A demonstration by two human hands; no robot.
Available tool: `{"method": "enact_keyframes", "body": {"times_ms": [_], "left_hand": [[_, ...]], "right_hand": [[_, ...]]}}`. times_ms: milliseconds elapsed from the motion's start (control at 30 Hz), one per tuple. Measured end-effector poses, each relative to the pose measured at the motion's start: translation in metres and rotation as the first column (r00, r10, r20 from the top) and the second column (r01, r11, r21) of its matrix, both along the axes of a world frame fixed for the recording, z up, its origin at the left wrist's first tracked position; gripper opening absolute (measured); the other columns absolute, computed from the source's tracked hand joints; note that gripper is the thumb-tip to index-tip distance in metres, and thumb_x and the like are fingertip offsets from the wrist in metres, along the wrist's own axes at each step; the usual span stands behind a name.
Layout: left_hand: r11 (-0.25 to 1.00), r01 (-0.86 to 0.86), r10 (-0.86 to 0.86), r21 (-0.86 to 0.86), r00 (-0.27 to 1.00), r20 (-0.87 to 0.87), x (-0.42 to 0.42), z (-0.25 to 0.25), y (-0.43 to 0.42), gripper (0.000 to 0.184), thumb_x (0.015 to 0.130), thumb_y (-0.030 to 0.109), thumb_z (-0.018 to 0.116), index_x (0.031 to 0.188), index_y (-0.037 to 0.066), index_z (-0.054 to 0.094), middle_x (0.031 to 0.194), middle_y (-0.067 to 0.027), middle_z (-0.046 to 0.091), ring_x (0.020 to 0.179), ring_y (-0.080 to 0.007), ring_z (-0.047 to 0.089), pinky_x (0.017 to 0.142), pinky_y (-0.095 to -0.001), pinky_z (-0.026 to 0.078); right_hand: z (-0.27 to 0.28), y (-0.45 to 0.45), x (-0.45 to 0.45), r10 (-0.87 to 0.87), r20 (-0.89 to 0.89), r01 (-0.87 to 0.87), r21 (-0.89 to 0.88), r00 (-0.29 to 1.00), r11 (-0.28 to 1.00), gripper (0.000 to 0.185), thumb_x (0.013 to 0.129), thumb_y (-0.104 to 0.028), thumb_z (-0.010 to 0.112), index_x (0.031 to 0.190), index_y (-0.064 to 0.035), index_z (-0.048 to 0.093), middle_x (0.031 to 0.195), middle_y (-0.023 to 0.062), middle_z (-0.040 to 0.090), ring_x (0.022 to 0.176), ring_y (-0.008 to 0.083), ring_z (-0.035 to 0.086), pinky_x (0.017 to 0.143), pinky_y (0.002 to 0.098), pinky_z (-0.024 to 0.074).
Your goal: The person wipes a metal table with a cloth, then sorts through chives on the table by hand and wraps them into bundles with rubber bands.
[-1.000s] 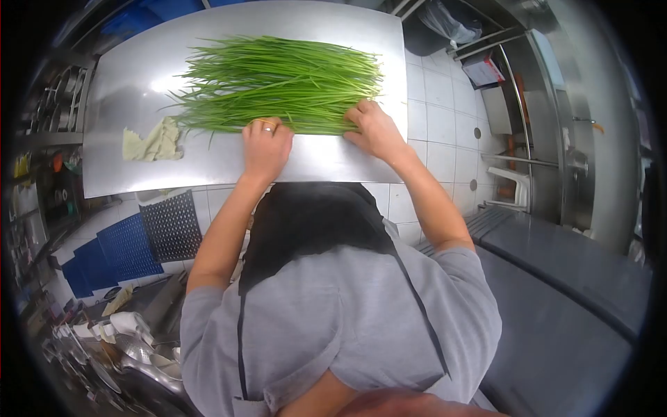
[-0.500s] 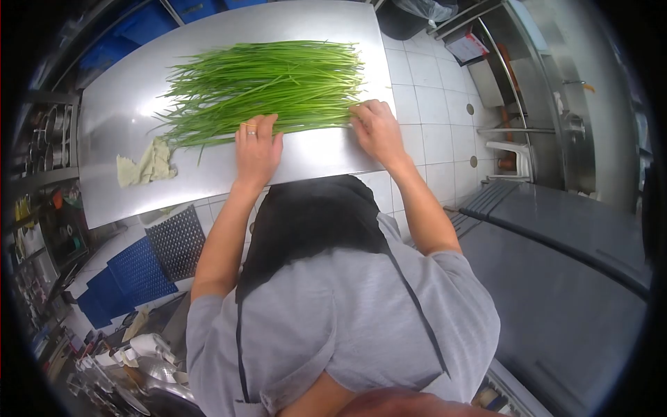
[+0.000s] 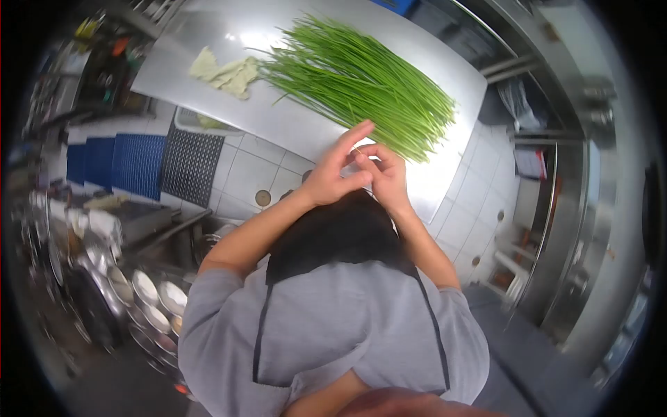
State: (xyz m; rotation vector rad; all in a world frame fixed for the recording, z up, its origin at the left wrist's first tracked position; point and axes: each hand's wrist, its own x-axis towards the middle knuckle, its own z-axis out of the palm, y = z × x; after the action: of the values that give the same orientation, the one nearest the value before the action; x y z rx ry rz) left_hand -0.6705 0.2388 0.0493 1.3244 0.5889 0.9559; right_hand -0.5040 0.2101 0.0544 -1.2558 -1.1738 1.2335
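A long bundle of green garlic chives [image 3: 365,83] lies loose on the steel table [image 3: 458,167]. My hands are together at the table's near edge, just in front of the bundle. The fingers of my left hand [image 3: 337,170] are stretched out, with one pointing up toward the stalks. A thin tan rubber band [image 3: 357,150] runs between that hand and my right hand [image 3: 386,179], whose fingertips pinch it. Part of the band is hidden by fingers. A crumpled pale cloth [image 3: 226,73] rests left of the chives.
Dark and blue perforated mats [image 3: 142,163] are on the tiled floor at left. White bowls [image 3: 170,297] and pans stand on the lower left. A lined black bin [image 3: 504,104] is beyond the table's right end. A grey counter [image 3: 507,347] lies at lower right.
Both hands have left the chives' near edge and come together. The band, earlier around a left finger, is now drawn out between the hands. The view has turned, so the table appears slanted.
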Motion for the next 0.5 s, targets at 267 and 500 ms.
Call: {"method": "enact_keyframes", "body": {"times_ms": [267, 500], "left_hand": [[0.811, -0.313, 0.353, -0.494, 0.935, -0.013, -0.031, 0.003, -0.042, 0.053, 0.101, 0.011, 0.063, 0.152, 0.003, 0.049, 0.112, -0.0162, 0.075, 0.1, -0.0187, 0.072, 0.091, -0.0338, 0.056], [0.694, -0.68, 0.609, -0.237, 0.73, -0.309, -0.094, -0.039, -0.011, 0.019, 0.102, 0.012, 0.067, 0.117, 0.002, 0.073, 0.09, -0.0075, 0.075, 0.072, -0.0108, 0.067, 0.066, -0.0247, 0.054]], "right_hand": [[0.004, 0.004, 0.001, 0.403, -0.336, -0.506, -0.327, 0.851, 0.798, 0.015, 0.1, -0.02, 0.074, 0.098, -0.0062, 0.071, 0.075, -0.0005, 0.064, 0.065, 0.0073, 0.055, 0.06, 0.023, 0.045], [0.003, -0.014, 0.0, 0.367, -0.43, -0.548, -0.451, 0.825, 0.704, 0.027, 0.101, -0.021, 0.072, 0.122, -0.0038, 0.074, 0.076, -0.0009, 0.065, 0.064, 0.0068, 0.056, 0.057, 0.0222, 0.0447]]}}
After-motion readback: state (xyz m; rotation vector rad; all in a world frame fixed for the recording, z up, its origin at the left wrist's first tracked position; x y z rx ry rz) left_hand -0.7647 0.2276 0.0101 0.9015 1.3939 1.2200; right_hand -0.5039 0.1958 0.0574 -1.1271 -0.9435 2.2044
